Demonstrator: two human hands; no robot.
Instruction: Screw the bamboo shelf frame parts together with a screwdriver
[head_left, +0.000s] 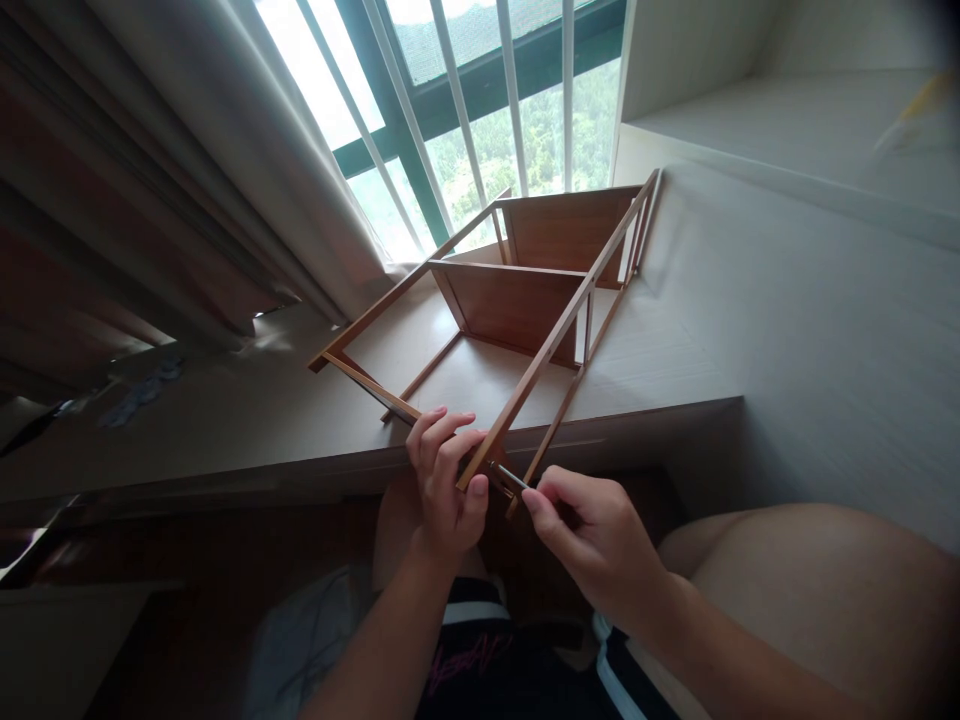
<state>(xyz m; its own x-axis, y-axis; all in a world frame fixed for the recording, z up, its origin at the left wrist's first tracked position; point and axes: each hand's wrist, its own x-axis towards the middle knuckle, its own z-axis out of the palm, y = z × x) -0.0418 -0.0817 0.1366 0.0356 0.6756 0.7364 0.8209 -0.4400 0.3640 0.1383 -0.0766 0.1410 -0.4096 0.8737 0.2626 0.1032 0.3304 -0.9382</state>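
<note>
Dark shorts (525, 675) lie nearest, at the bottom of the head view. Just above, the right hand (600, 520) pinches a thin metal rod (514, 478) between thumb and fingers, its tip apparently meeting a rail's end; the left hand (448, 480) is wrapped around that corner. Probably a fastener is being turned there, which calls for keeping rod aligned and corner braced. Reddish-brown, slender-railed and carrying two panels, the wooden frame (517, 302) lies mid-frame on a pale ledge (667, 360), near end overhanging.
</note>
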